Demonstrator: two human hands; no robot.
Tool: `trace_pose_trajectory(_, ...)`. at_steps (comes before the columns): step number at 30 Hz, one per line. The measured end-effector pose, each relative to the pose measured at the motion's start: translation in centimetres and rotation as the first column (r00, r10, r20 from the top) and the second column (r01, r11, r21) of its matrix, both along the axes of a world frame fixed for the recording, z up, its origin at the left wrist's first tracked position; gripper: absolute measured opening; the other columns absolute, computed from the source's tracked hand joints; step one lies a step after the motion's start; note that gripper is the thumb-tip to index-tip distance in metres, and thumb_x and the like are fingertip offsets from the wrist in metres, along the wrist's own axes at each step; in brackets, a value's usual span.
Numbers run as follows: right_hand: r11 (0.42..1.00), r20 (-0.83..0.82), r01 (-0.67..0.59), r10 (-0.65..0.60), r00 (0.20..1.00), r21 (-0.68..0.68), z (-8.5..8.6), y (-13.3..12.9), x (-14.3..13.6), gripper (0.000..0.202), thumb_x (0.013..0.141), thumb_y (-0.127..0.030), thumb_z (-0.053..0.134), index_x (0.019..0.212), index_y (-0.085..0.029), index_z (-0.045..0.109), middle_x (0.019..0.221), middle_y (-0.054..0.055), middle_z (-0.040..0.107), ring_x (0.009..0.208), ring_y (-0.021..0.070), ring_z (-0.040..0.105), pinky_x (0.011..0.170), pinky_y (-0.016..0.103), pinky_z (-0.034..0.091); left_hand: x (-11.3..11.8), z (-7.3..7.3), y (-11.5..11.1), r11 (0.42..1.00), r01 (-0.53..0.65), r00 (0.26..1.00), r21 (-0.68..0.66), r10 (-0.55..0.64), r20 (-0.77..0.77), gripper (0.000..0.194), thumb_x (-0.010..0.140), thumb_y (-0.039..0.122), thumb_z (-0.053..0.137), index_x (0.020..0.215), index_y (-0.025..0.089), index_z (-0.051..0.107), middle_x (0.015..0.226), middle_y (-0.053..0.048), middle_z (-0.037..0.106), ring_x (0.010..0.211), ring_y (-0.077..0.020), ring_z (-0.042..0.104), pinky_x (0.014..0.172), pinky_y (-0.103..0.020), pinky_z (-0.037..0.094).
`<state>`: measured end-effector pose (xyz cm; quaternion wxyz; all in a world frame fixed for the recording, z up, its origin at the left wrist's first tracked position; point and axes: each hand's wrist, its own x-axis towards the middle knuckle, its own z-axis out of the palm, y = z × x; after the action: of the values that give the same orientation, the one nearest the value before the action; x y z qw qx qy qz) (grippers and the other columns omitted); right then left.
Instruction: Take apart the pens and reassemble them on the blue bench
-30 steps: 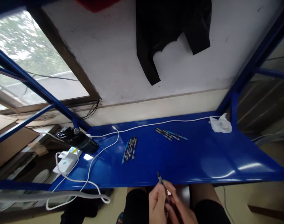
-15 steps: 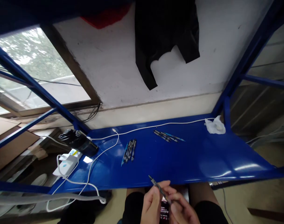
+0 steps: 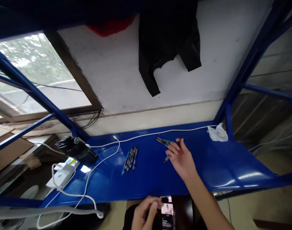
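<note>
My right hand (image 3: 181,158) reaches over the blue shelf top, fingers bent around a dark pen (image 3: 166,158) whose end points down and left. Just beyond its fingers lies a row of pens (image 3: 162,141), dark ones and a blue one, partly hidden by the hand. Low in view, my left hand (image 3: 146,213) is loosely curled, with no object visible in it. Its fingertips are beside a lit phone (image 3: 167,209) at my lap; whether they touch it I cannot tell. A second row of pens (image 3: 130,159) lies further left.
A black bottle (image 3: 76,150) leans at the left by a white power strip (image 3: 61,175). White cables (image 3: 89,177) trail across the left side and along the back. Crumpled tissue (image 3: 218,132) lies at the right rear. Blue frame posts (image 3: 246,64) and hanging black clothing (image 3: 169,38) surround the shelf.
My right hand has moved from beside my left hand, up and forward to the far pen row, carrying the pen. My left hand has let go and shifted slightly left and down.
</note>
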<state>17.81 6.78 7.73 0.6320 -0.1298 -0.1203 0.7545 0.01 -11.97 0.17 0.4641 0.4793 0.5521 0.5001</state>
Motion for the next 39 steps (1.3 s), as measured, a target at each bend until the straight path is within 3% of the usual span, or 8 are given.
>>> trace_pose_trajectory(3, 0.999, -0.057, -0.050, 0.051, 0.997, 0.015, -0.8, 5.5, -0.8, 0.044, 0.109, -0.036, 0.054, 0.069, -0.024, 0.042, 0.060, -0.009, 0.025, 0.048, 0.0101, 0.019, 0.042, 0.022, 0.029, -3.3, 1.1, 1.5, 0.980, -0.189, 0.977, 0.068, 0.195, -0.085, 0.043, 0.096, 0.063, 0.073, 0.104, 0.023, 0.086, 0.097, -0.011, 0.083, 0.095, -0.0293, 0.077, 0.092, -0.036, 0.062)
trace_pose_trajectory(7, 1.000, -0.068, -0.007, 0.007, 0.998, 0.008, -3.5, 10.0, -1.6, 0.049, 0.101, -0.032, 0.053, 0.066, -0.026, 0.020, 0.056, -0.010, 0.012, 0.049, 0.0114, 0.004, 0.040, 0.024, 0.021, -8.8, 1.9, 4.7, 0.947, -0.302, 0.921, 0.112, 0.320, -0.224, 0.047, 0.094, 0.065, 0.074, 0.110, 0.022, 0.085, 0.103, -0.011, 0.084, 0.102, -0.0324, 0.078, 0.098, -0.041, 0.062)
trace_pose_trajectory(15, 0.998, -0.090, -0.054, 0.055, 0.994, 0.013, -7.1, 10.5, -1.3, 0.042, 0.094, -0.033, 0.061, 0.071, -0.028, 0.026, 0.059, -0.011, 0.020, 0.049, 0.0112, 0.010, 0.041, 0.023, 0.024, -14.4, 1.4, 10.4, 0.848, -0.503, 0.816, 0.165, 0.529, -0.234, 0.057, 0.091, 0.070, 0.074, 0.109, 0.017, 0.082, 0.097, -0.009, 0.082, 0.096, -0.0288, 0.076, 0.090, -0.037, 0.059)
trace_pose_trajectory(23, 0.997, -0.070, -0.071, 0.072, 0.995, 0.013, -6.9, 10.6, -1.2, 0.045, 0.099, -0.036, 0.057, 0.072, -0.028, 0.023, 0.057, -0.010, 0.018, 0.046, 0.0112, 0.011, 0.041, 0.024, 0.025, -14.3, 0.4, 9.6, 0.828, -0.539, 0.798, 0.154, 0.561, -0.220, 0.048, 0.091, 0.064, 0.077, 0.105, 0.018, 0.081, 0.096, -0.007, 0.082, 0.094, -0.0259, 0.075, 0.089, -0.035, 0.058)
trace_pose_trajectory(29, 0.995, -0.043, -0.088, 0.086, 0.995, -0.050, -5.2, 10.0, -2.1, 0.045, 0.106, -0.026, 0.057, 0.071, -0.026, 0.029, 0.060, -0.007, 0.035, 0.051, 0.0112, 0.037, 0.054, 0.024, 0.045, -14.3, 1.0, 10.3, 0.839, -0.518, 0.813, 0.165, 0.543, -0.211, 0.050, 0.091, 0.065, 0.077, 0.103, 0.017, 0.081, 0.093, -0.008, 0.082, 0.093, -0.0269, 0.076, 0.089, -0.036, 0.059)
trace_pose_trajectory(33, 0.989, 0.025, -0.082, 0.086, 0.996, -0.125, -5.5, 9.2, -3.1, 0.044, 0.112, -0.054, 0.051, 0.079, -0.025, 0.050, 0.073, -0.004, 0.054, 0.063, 0.0133, 0.055, 0.067, 0.031, 0.056, -12.5, 2.1, 8.4, 0.803, -0.534, 0.777, 0.264, 0.589, -0.222, 0.042, 0.094, 0.060, 0.074, 0.098, 0.019, 0.081, 0.088, -0.007, 0.079, 0.085, -0.0251, 0.073, 0.086, -0.036, 0.059)
trace_pose_trajectory(35, 0.996, 0.147, -0.057, 0.066, 0.987, -0.068, -6.0, 8.6, -3.6, 0.048, 0.107, -0.066, 0.057, 0.084, -0.025, 0.059, 0.064, -0.008, 0.044, 0.052, 0.0113, 0.043, 0.055, 0.025, 0.048, -9.9, 1.2, 5.6, 0.769, -0.535, 0.751, 0.350, 0.622, -0.220, 0.037, 0.095, 0.057, 0.073, 0.084, 0.022, 0.078, 0.081, -0.006, 0.077, 0.080, -0.0257, 0.071, 0.082, -0.036, 0.058)
trace_pose_trajectory(39, 0.965, 0.598, 0.038, -0.191, 0.779, 0.259, -7.0, 7.2, -4.5, 0.047, 0.099, -0.070, 0.070, 0.097, -0.023, 0.073, 0.064, -0.005, 0.052, 0.054, 0.0129, 0.048, 0.049, 0.025, 0.041, -2.4, -4.8, -0.8, 0.920, -0.267, 0.940, 0.289, 0.314, -0.131, 0.025, 0.084, 0.051, 0.087, 0.073, 0.030, 0.081, 0.063, -0.007, 0.069, 0.063, -0.0274, 0.065, 0.073, -0.041, 0.056)
